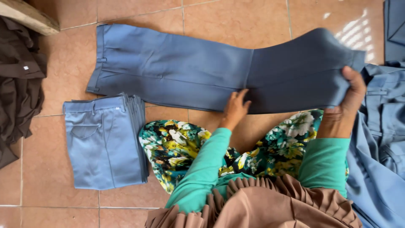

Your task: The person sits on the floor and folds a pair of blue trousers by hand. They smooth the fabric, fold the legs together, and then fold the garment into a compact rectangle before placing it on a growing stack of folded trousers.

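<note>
Trousers (190,71) lie flat on the tiles, their leg end pinched in your right hand (348,101). Your left hand (234,107) presses open-fingered on the fold; folded pairs (103,141) sit left of it.

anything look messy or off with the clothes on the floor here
Nothing looks damaged or spilled. The blue trousers lie flat on the tile floor, leg end lifted by the right hand, left hand pressing mid-leg. The folded stack is tidy. Only the brown garments sit in a crumpled heap at the left edge.
</note>
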